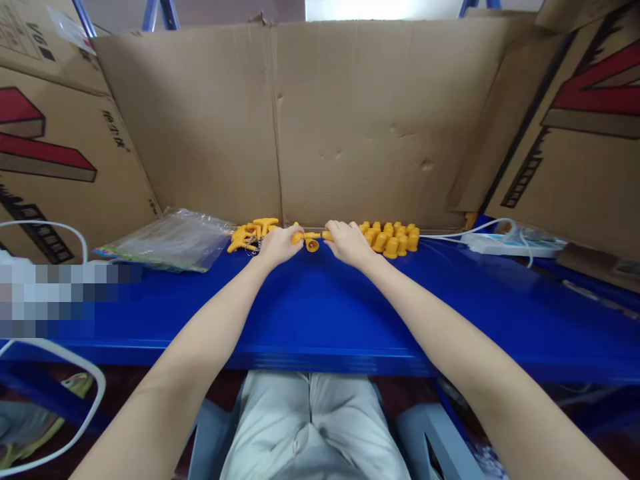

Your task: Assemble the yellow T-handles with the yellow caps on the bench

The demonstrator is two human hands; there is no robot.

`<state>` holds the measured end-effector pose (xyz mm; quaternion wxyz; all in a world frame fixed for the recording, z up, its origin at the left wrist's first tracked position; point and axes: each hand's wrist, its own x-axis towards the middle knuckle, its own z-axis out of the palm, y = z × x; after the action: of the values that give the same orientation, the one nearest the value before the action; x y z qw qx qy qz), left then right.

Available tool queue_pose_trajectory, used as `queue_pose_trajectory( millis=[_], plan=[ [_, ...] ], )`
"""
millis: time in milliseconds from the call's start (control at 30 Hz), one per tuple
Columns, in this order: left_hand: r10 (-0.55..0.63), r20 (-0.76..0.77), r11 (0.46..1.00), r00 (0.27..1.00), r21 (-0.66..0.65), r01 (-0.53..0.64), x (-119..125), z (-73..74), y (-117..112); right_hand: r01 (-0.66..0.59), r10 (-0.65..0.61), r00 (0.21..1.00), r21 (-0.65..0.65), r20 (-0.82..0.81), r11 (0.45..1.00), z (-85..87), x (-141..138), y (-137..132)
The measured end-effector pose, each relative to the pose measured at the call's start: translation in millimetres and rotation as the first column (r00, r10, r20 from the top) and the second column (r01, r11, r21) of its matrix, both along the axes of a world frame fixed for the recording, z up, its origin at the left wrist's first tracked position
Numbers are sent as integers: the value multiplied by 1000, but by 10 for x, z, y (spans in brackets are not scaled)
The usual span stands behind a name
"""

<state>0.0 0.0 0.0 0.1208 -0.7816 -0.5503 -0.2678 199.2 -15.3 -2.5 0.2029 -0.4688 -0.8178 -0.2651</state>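
Note:
My left hand (279, 245) and my right hand (349, 241) meet at the far edge of the blue table (320, 313), fingers curled. Between them they grip a small yellow plastic piece (312, 236), each hand on one end; a round yellow cap (313, 246) hangs just under it. Left of my left hand lies a heap of yellow T-shaped parts (251, 233). Right of my right hand stands a cluster of several yellow caps (393, 238).
Cardboard walls (350, 120) close off the back and both sides. A clear plastic bag (167, 240) lies at the left. A white power strip (505, 243) with its cable sits at the right. A white cable (50, 230) loops at the far left.

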Motion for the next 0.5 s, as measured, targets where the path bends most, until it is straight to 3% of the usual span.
queue_pose_trajectory(
  millis=[167,300,400,500],
  plan=[
    [47,25,999,999,-19,-47,-73,3,52,-6,4,1000,-57,-24,998,-51,61,61],
    [100,46,995,994,-25,-99,-93,12,87,39,-40,999,-97,-9,995,10,74,27],
    [158,88,987,984,-32,-156,-126,26,98,145,-151,988,-128,-38,981,115,116,9],
    [218,144,976,965,-32,-216,-175,37,105,253,-299,945,-278,-135,926,239,224,30]
  ],
)
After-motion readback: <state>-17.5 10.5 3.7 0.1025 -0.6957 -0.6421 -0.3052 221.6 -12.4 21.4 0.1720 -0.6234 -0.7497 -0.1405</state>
